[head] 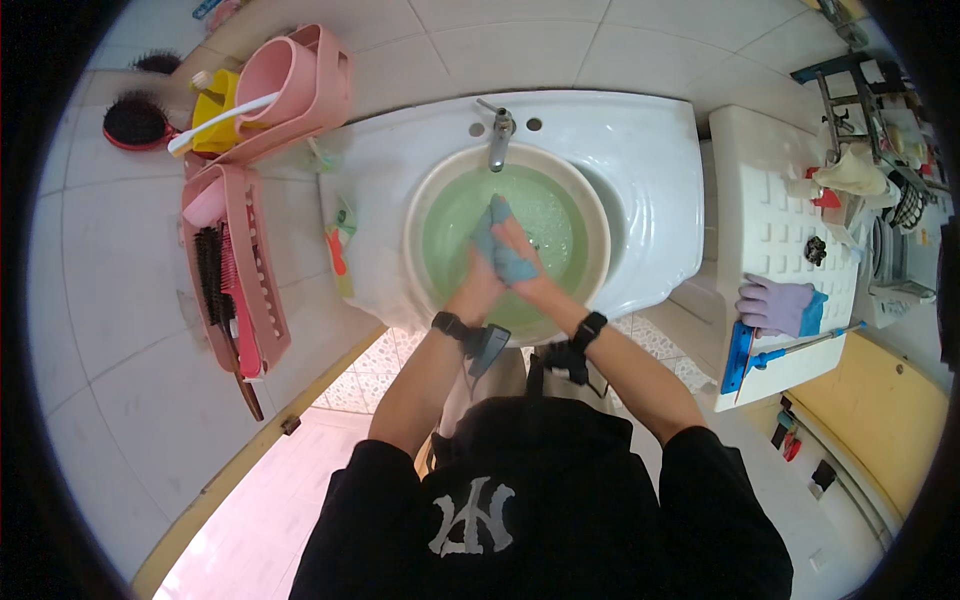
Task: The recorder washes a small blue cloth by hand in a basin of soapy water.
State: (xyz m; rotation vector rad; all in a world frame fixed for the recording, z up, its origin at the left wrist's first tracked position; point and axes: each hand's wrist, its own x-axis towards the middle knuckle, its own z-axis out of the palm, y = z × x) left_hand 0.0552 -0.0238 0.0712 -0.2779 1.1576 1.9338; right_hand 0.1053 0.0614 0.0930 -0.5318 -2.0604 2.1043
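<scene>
My left hand [480, 265] and my right hand [518, 238] meet palm to palm over the middle of a round cream basin [414, 225]. Pale green water [454, 225] fills much of it. Patches on the fingers and on the heel of my right hand look blue-grey. Whether that is a thin cloth or skin under tinted water I cannot tell. Both hands point away from me, towards a metal tap [498, 139] whose spout reaches over the far rim. The basin rests in a white ceramic washbasin [656, 202]. Each wrist wears a black strap with a small device.
At left, pink wall racks [330, 82] hold a pink cup [274, 75], a toothbrush [225, 124] and hairbrushes [214, 274]. A ribbed white surface [757, 202] at right bears a lilac rubber glove [776, 306] and a blue squeegee [737, 358]. A tube [339, 259] lies on the washbasin's left edge.
</scene>
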